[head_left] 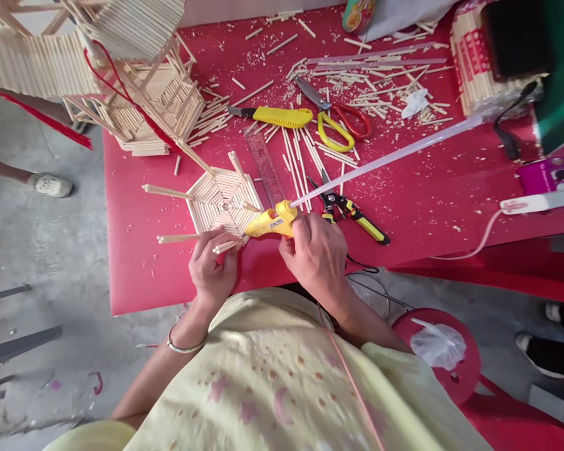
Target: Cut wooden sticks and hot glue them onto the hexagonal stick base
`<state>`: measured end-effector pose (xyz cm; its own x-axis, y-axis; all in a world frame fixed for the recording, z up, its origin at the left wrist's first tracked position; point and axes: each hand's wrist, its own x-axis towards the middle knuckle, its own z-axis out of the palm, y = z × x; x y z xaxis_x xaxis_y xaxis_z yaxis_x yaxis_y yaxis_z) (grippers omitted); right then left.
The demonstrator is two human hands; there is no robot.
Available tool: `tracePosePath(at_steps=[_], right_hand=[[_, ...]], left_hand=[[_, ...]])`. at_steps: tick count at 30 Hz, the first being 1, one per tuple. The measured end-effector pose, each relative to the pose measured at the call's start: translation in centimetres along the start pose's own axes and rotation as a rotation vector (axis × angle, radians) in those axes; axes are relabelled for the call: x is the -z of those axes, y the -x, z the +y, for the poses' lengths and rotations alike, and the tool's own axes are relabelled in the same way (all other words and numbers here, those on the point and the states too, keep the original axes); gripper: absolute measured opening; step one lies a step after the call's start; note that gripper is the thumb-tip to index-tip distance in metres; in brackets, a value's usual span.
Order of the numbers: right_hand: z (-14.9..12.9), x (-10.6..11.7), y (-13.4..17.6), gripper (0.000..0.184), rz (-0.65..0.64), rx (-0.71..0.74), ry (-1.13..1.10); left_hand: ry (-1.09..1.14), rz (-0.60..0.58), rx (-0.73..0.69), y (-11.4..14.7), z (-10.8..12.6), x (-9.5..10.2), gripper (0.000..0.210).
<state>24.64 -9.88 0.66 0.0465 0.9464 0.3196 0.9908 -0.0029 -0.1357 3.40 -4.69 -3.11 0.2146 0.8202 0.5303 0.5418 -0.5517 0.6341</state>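
Observation:
My right hand [317, 254] is wrapped round the handle of a yellow glue gun [273, 221]. A long translucent glue stick [390, 160] juts from the gun's back end. The nozzle touches or nearly touches the near corner of a six-sided base [211, 194] built from wooden sticks in a web pattern. With fingers pinched, my left hand [213, 263] grips a short wooden post [226, 246] at that corner. Several other posts, such as the left one [169, 191], rise from the base's edge. Whether fresh glue lies under the nozzle is too small to tell.
A stick-built model [136, 94] with red cord stands at the back left. Beyond the base lie a ruler [266, 164], yellow cutter [282, 116], scissors [333, 128], pliers [352, 213] and loose sticks [296, 163]. A phone [517, 37] rests on bundled sticks at the right.

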Motion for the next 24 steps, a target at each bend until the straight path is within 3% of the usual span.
tracePosePath(at_steps=[16, 24], right_hand=[[0.11, 0.31, -0.29, 0.038, -0.019, 0.008, -0.020], [0.10, 0.49, -0.39, 0.034, 0.033, 0.033, 0.016]], left_hand=[[-0.053, -0.012, 0.037, -0.26, 0.27, -0.07, 0.004], [-0.016, -0.007, -0.004, -0.35, 0.17, -0.06, 0.010]])
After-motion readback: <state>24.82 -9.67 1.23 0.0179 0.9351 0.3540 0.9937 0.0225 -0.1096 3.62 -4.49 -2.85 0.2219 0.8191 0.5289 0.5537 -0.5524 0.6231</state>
